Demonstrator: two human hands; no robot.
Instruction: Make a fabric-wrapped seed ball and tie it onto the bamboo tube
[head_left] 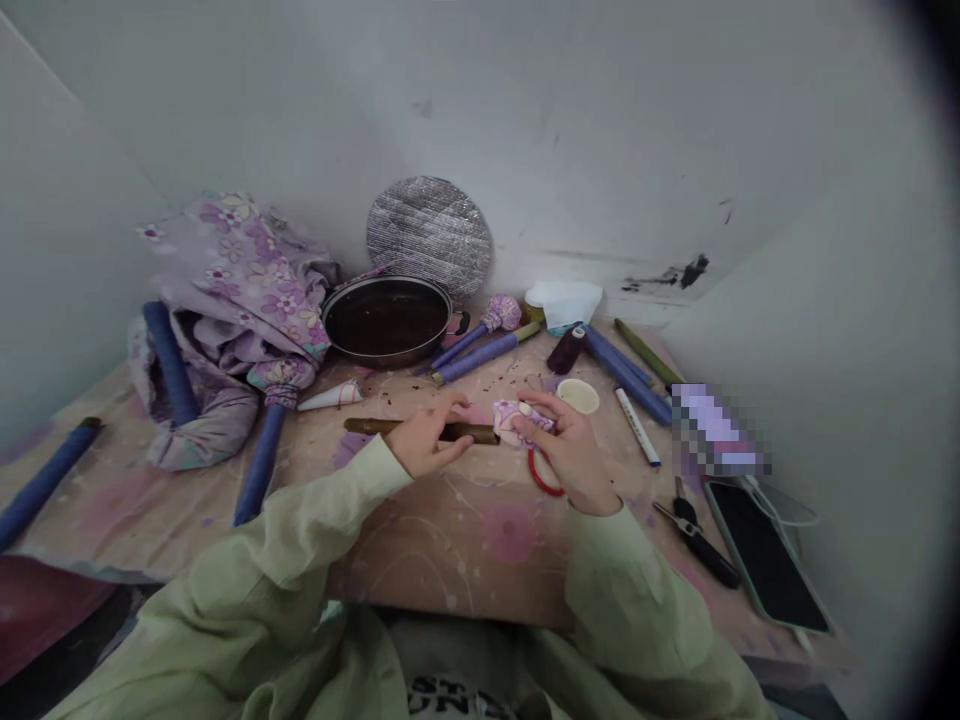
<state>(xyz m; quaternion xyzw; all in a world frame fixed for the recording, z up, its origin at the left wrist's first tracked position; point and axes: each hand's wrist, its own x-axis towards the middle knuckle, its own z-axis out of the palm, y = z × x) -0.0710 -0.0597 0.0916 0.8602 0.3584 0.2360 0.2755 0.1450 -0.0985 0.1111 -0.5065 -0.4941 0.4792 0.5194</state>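
The right hand (577,450) pinches a floral cloth piece (517,418) between thumb and fingers, at the right end of a brown stick (474,433). The left hand (424,440) spreads thumb and forefinger to either side of that stick (whether it presses, I cannot tell). Farther out, the tabletop (450,545) carries 1 thread spool (566,350) and 1 dark pan (375,360).

The small cloth (508,414) is floral purple, the stick (475,434) brown.
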